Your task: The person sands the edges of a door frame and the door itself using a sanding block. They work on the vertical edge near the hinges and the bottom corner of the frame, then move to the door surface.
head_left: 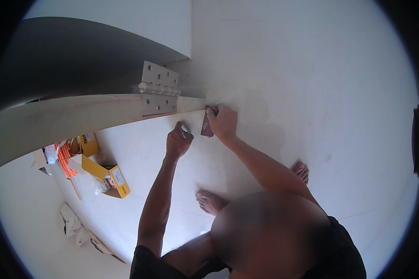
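Note:
A metal butt hinge [159, 88] is opened out, its lower leaf set against the narrow pale edge of a door-like panel [79, 108]. The screw holes show in both leaves. Near the panel's right end, my right hand [224, 122] is closed on a flat reddish-brown piece [207, 126], its fingers at the upper part; its exact kind I cannot make out. My left hand [179, 141] is just below the hinge, apart from the panel. Its fingers are curled round a small whitish object [185, 129], mostly hidden by the hand.
Opened yellow boxes [121, 182] with plastic bags lie on the pale floor at left, beside an orange coil [65, 159]. Crumpled white paper [71, 222] rests farther down. A white wall corner [189, 37] rises behind the hinge. My bare feet [210, 202] stand below my hands.

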Demonstrator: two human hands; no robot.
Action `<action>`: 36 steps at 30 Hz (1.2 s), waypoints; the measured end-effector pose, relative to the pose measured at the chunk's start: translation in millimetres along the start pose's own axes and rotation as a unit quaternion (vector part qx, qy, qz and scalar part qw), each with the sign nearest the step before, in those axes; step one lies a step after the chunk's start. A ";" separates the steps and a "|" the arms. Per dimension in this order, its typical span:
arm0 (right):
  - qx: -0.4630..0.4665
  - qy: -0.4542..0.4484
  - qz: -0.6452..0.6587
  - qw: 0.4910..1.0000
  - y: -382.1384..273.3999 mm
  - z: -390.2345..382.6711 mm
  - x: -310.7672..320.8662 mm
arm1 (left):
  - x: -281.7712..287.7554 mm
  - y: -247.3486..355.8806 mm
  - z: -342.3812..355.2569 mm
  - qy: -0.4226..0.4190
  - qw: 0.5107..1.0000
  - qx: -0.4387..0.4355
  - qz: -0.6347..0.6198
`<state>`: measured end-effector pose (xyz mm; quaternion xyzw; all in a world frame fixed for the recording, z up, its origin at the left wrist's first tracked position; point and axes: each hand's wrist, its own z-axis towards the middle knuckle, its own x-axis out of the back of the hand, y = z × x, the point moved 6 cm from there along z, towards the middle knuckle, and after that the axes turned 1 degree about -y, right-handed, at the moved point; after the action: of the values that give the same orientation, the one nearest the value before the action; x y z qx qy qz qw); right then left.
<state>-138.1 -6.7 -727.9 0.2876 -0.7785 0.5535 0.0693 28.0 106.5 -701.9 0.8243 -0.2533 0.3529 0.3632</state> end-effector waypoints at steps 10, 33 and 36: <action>-0.026 -0.009 0.044 0.999 -2.6 -4.2 3.3 | -5.8 -9.6 -1.5 0.005 0.999 -0.035 0.005; 0.017 -0.009 0.103 0.994 -18.8 -8.1 7.3 | -7.1 -2.0 -6.1 -0.007 0.999 -0.006 0.049; 0.023 -0.014 0.140 0.990 -19.9 -17.8 15.9 | -8.8 -5.7 -4.3 -0.034 0.999 -0.008 0.020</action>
<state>-144.5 -1.0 -698.0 0.1847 -0.7991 0.5714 -0.0267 24.6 114.7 -708.9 0.8276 -0.2849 0.3301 0.3534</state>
